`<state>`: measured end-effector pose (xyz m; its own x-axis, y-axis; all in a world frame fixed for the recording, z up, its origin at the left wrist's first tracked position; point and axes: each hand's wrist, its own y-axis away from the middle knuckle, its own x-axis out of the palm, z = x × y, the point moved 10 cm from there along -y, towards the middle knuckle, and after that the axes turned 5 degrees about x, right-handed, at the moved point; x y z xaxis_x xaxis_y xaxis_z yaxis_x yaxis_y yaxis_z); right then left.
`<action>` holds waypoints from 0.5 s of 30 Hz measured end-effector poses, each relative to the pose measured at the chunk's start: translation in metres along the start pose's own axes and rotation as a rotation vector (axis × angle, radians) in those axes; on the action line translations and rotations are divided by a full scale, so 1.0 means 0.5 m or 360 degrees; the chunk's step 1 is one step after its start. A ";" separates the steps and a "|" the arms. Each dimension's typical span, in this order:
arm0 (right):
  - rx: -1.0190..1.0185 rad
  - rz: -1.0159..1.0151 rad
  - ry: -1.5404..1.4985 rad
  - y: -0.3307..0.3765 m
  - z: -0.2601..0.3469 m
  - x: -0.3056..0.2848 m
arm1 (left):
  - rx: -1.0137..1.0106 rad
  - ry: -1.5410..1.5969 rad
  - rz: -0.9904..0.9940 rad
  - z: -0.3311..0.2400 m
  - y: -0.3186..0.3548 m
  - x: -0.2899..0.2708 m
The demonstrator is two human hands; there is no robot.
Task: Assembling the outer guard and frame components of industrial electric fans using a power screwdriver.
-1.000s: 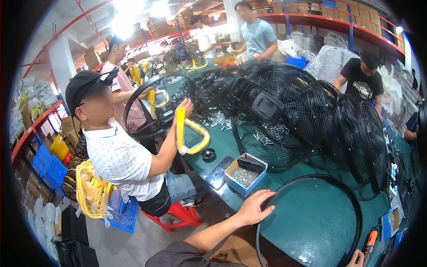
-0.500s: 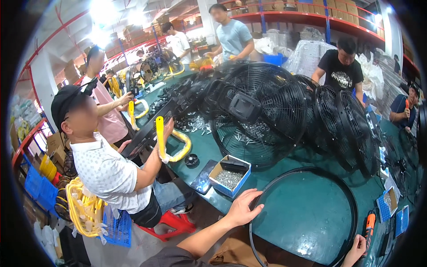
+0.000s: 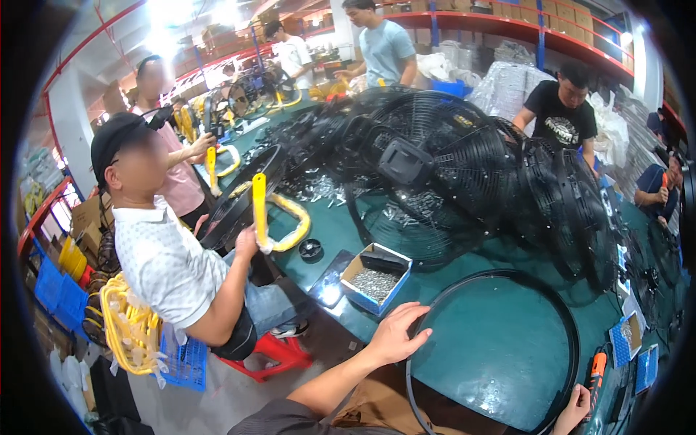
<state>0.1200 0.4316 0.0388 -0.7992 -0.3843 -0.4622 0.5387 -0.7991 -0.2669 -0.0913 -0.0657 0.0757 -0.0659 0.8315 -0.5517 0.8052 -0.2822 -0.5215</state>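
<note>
A large thin black ring (image 3: 570,319), like the rim of a fan guard, stands over the near edge of the green table, its lower part toward me. At its left side is my left hand (image 3: 395,337), fingers stretched and thumb apart, the fingertips against the rim. My right hand (image 3: 573,412) is at the ring's lower right, fingers curled at the rim; its grip is partly hidden. Just beyond that hand lies an orange-and-black power screwdriver (image 3: 597,377). A blue-and-white box of small screws (image 3: 375,283) sits ahead of my left hand.
Black fan guards and fans (image 3: 428,174) are heaped across the table (image 3: 493,355). A co-worker (image 3: 167,261) at left holds a fan part with a yellow handle (image 3: 259,206). Other people work around the table. Small blue boxes (image 3: 625,338) line the right side; a red stool (image 3: 268,355) stands left.
My hands and the ring stay nearly in place. The co-worker at left has tilted and lowered the black round part. The view has shifted slightly.
</note>
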 end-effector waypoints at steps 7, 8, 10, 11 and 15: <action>-0.0022 0.0072 -0.0203 -0.016 -0.050 0.007 | -0.0038 0.0014 0.0029 0.003 -0.006 0.010; 0.0014 0.0101 -0.0229 -0.016 -0.055 0.011 | -0.0034 0.0007 -0.0004 0.003 -0.005 0.006; -0.0003 0.0077 -0.0244 -0.014 -0.046 0.008 | -0.0043 0.0006 0.0034 0.004 -0.004 0.011; -0.0001 0.0097 -0.0271 -0.010 -0.038 0.008 | -0.0038 0.0034 0.0031 0.003 -0.005 0.010; 0.0097 0.0070 -0.0077 -0.001 -0.009 0.005 | -0.0053 -0.0012 0.0014 0.004 -0.004 0.004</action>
<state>0.1190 0.4332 0.0341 -0.7879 -0.4402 -0.4307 0.5574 -0.8071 -0.1946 -0.0942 -0.0645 0.0745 -0.0632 0.8255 -0.5608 0.8250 -0.2730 -0.4948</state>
